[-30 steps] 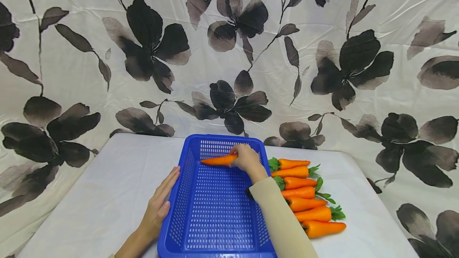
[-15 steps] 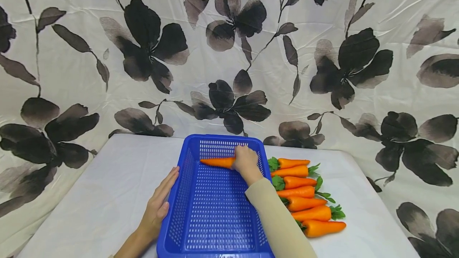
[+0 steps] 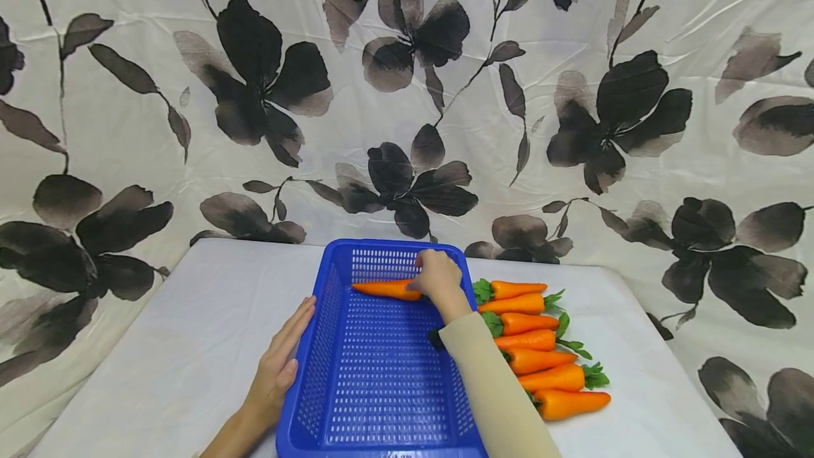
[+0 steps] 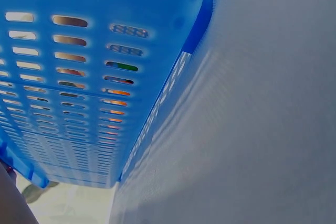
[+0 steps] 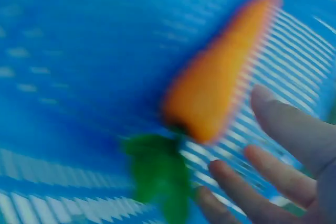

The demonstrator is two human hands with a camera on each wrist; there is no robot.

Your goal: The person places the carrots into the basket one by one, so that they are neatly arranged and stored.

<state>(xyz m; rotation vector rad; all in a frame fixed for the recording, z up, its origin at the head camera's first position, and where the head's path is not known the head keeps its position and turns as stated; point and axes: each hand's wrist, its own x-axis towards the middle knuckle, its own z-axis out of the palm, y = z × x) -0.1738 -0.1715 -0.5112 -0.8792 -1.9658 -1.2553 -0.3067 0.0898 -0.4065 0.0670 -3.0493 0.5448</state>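
A carrot (image 3: 384, 290) lies crosswise at the far end of the blue plastic basket (image 3: 292, 380), its tip to the left. In the right wrist view the carrot (image 5: 210, 82) is blurred, and green leaves (image 5: 160, 171) show at its thick end. My right hand (image 3: 439, 278) is over that end inside the basket. Close up, the right hand (image 5: 283, 156) has its fingers spread and apart from the carrot. My left hand (image 3: 280, 359) rests with straight fingers along the basket's left outer side. The left wrist view shows mostly the slotted basket wall (image 4: 79, 124).
Several carrots (image 3: 524, 341) with green tops lie in a column on the white table (image 3: 191, 345), right of the basket. The sleeve of my right arm crosses the basket's right rim and hides part of it. A floral cloth (image 3: 407, 112) hangs behind the table.
The right hand held the carrot's thick end earlier; now its fingers have come off it and the hand has lifted slightly. The carrot stays at the basket's far end. The left hand has not moved.
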